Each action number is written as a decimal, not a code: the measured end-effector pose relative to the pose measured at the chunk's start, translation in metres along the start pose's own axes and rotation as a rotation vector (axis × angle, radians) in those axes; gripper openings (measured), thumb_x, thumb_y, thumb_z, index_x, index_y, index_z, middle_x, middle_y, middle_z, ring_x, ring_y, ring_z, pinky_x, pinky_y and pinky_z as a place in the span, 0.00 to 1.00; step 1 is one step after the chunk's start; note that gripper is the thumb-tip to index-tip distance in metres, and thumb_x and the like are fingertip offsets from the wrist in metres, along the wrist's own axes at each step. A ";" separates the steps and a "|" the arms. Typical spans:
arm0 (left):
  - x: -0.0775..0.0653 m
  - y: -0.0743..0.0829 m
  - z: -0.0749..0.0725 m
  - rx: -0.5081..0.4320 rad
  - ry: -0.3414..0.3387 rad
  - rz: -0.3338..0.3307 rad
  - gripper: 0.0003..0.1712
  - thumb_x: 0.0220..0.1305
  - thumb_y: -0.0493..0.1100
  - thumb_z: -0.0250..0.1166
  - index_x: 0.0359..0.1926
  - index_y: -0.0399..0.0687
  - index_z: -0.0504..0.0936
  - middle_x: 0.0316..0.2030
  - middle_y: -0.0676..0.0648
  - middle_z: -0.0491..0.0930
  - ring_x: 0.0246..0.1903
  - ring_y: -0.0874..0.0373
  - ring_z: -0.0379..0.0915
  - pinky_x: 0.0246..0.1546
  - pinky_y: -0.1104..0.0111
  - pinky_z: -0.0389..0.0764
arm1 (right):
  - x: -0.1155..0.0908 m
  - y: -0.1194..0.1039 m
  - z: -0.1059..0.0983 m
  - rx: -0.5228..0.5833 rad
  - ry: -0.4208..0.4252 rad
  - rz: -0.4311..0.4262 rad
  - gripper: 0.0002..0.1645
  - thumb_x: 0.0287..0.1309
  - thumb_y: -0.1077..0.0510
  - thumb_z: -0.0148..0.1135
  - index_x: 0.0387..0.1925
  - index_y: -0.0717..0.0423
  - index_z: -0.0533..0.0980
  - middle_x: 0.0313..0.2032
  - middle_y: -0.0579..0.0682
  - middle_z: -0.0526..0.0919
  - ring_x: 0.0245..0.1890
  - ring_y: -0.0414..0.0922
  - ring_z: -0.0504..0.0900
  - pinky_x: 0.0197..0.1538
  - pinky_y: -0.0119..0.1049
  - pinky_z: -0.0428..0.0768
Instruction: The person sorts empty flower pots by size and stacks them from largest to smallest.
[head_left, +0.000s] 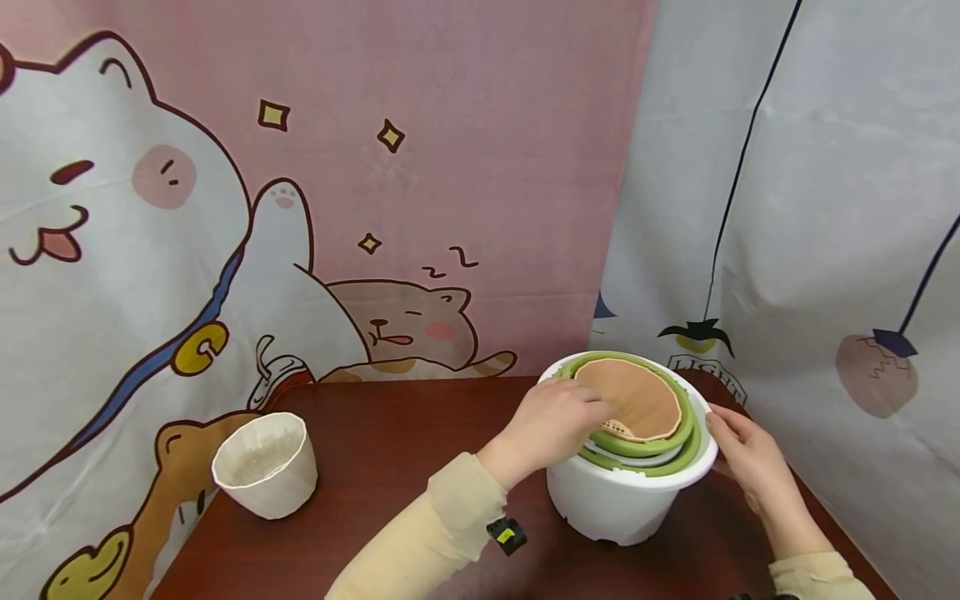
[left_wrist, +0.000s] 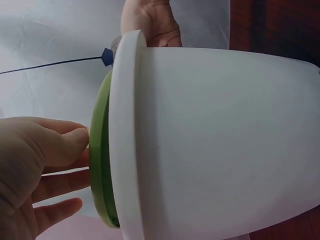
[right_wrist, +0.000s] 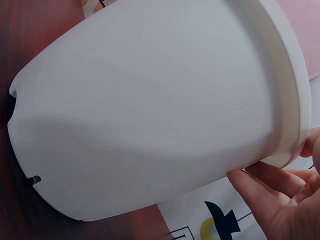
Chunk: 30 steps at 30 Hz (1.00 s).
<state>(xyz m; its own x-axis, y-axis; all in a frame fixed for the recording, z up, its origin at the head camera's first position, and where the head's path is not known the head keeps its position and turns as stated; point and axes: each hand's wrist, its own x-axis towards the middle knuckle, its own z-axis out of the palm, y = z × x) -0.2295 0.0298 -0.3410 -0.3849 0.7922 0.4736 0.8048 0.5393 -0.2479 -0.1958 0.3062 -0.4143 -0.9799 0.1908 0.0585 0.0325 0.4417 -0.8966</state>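
Note:
A large white flowerpot [head_left: 611, 500] stands on the table at the right, with smaller pots nested in it. Among them are green-rimmed pots [head_left: 686, 429], and innermost is a terracotta-coloured pot [head_left: 637, 392] with small holes low inside. My left hand [head_left: 555, 421] reaches over the near-left side of the stack, pinching the terracotta-coloured pot's rim; its grip is partly hidden. In the left wrist view its thumb is beside the green rim [left_wrist: 97, 165]. My right hand [head_left: 757, 458] grips the white pot's rim at the right, thumb above and fingers underneath [right_wrist: 255, 192].
A separate cream-white pot [head_left: 292, 479] with a faceted rim stands at the left of the dark red wooden table [head_left: 405, 467]. Behind hangs a printed cloth [head_left: 480, 183] with cartoon cats; a pale cloth wall [head_left: 840, 208] borders the right side.

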 end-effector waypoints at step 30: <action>-0.040 -0.034 -0.002 -0.157 0.062 -0.195 0.31 0.52 0.54 0.69 0.57 0.53 0.74 0.41 0.55 0.77 0.38 0.63 0.73 0.38 0.71 0.75 | 0.000 -0.001 0.002 -0.014 0.015 0.025 0.42 0.66 0.38 0.39 0.66 0.67 0.54 0.59 0.71 0.63 0.39 0.41 0.78 0.36 0.42 0.81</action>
<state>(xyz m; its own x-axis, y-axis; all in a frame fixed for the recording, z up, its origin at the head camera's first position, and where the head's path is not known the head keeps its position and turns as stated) -0.2402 -0.0210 -0.3501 -0.5156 0.6557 0.5515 0.7800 0.6256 -0.0145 -0.1963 0.3041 -0.4146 -0.9756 0.2155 0.0427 0.0602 0.4488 -0.8916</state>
